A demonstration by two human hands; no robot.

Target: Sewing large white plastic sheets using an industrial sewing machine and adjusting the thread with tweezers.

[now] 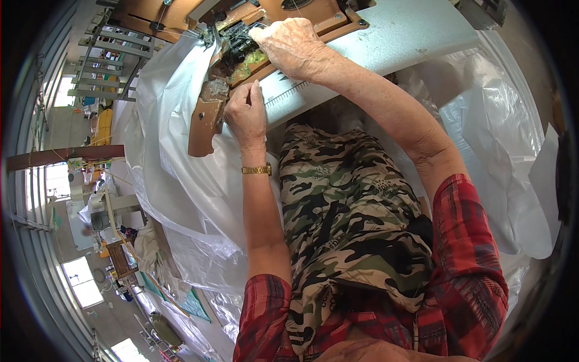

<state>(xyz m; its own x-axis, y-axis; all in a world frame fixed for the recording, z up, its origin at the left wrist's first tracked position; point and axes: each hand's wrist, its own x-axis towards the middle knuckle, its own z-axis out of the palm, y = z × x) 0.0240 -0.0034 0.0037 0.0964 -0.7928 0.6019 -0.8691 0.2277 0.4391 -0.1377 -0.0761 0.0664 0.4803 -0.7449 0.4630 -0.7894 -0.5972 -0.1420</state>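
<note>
Black mechanism (236,43): at the left end of the worktop (410,30), exposed among brown panels;
Right hand (292,48): fingers curled, tips at the mechanism's right side; cannot tell whether they grip anything;
Left hand (246,111): loosely curled, thumb raised, near the worktop's near left corner, beside the brown plate (205,123); anything inside is hidden;
Green-yellow clump (254,58): at the mechanism's near side;
Work at mechanism: seemingly under way; nothing visibly finished; what remains cannot be told
</note>
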